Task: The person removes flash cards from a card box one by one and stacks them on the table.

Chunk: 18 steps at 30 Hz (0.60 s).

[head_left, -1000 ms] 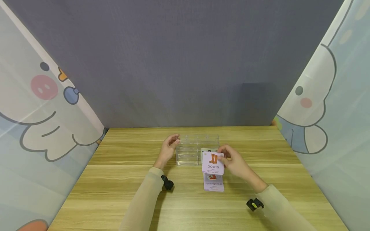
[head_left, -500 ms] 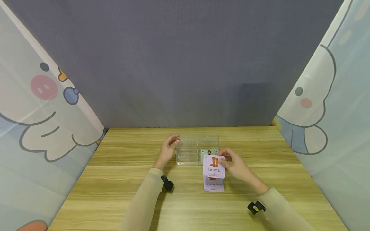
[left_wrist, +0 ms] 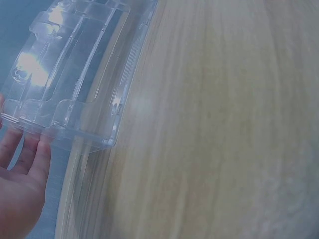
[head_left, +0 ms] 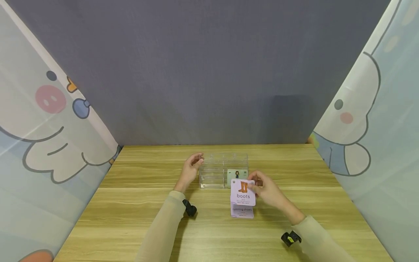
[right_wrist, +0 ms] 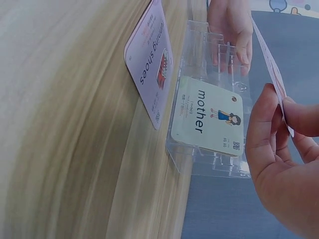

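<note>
My right hand (head_left: 262,187) pinches a lilac card marked "boots" (head_left: 242,192) (right_wrist: 271,69) just above the table, over a second lilac card marked "running shoes" (head_left: 242,211) (right_wrist: 152,74) that lies flat on the wood. Behind them stands a clear plastic card rack (head_left: 222,170) (left_wrist: 75,74) (right_wrist: 209,99). A green card marked "mother" (head_left: 237,175) (right_wrist: 209,117) sits in its front right slot. My left hand (head_left: 191,168) (left_wrist: 20,189) touches the rack's left end with relaxed fingers.
The wooden table (head_left: 137,218) runs out to a grey back wall (head_left: 209,72). Cartoon-printed curtains (head_left: 39,127) hang on the left and on the right. Small black wrist cameras sit on both sleeves.
My right hand has brought the "boots" card down and toward me, away from the rack, so it now covers more of the "running shoes" card. The left hand has stayed put.
</note>
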Available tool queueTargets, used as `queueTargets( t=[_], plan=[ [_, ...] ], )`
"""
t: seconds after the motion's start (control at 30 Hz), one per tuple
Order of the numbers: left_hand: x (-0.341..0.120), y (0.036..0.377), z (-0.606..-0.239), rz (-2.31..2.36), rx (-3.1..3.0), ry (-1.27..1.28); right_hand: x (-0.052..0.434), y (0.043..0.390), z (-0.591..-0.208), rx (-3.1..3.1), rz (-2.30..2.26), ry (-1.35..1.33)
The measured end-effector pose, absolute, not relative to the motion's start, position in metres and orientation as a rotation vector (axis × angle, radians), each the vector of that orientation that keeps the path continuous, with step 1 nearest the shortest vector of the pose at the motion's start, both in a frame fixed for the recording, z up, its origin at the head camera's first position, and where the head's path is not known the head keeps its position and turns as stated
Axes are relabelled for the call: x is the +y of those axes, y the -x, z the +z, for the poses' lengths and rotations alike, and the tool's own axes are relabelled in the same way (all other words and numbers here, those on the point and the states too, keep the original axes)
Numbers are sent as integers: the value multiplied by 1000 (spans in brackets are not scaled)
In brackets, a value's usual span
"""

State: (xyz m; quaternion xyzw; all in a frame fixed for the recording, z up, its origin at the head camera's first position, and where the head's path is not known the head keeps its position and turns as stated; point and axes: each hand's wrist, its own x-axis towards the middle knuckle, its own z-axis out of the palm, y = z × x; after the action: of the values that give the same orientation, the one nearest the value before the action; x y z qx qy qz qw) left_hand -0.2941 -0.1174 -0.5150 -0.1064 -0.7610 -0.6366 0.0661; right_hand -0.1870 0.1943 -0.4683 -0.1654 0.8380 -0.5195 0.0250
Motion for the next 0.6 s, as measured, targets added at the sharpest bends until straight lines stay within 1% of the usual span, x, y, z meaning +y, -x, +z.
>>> queueTargets(
  t=[0.6],
  plan=[
    [-117, 293, -515, -1943, -2291, 295, 194, 184, -478, 2542, -1610, 483]
  ],
)
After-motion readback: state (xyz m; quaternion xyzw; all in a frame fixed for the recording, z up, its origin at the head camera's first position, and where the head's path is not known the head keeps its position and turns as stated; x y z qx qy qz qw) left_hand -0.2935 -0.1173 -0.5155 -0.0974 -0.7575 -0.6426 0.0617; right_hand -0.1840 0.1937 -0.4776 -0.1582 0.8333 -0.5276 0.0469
